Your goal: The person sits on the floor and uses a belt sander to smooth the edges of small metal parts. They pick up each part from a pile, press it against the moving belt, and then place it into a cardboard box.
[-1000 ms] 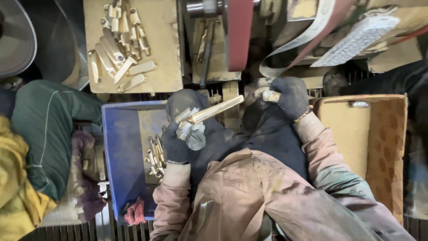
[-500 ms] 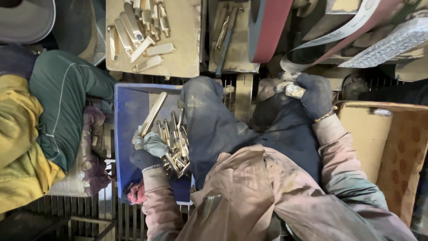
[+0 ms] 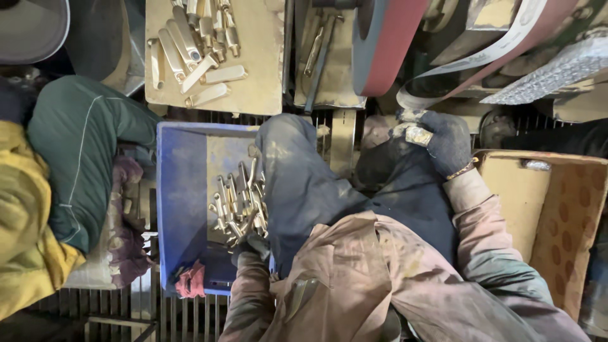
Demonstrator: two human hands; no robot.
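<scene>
Many metal handles [image 3: 239,204] in blue crate [image 3: 180,190] — left hand [image 3: 250,244] grip unclear, right hand [image 3: 446,142] clutching metal piece [image 3: 413,133]

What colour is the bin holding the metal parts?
Blue bin, seen in the head view.

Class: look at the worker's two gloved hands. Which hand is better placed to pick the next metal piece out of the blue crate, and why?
Probably the left. The left hand is down in the blue crate, at the pile of metal pieces. The right hand is up by the sanding belt, already gripping a piece.
</scene>
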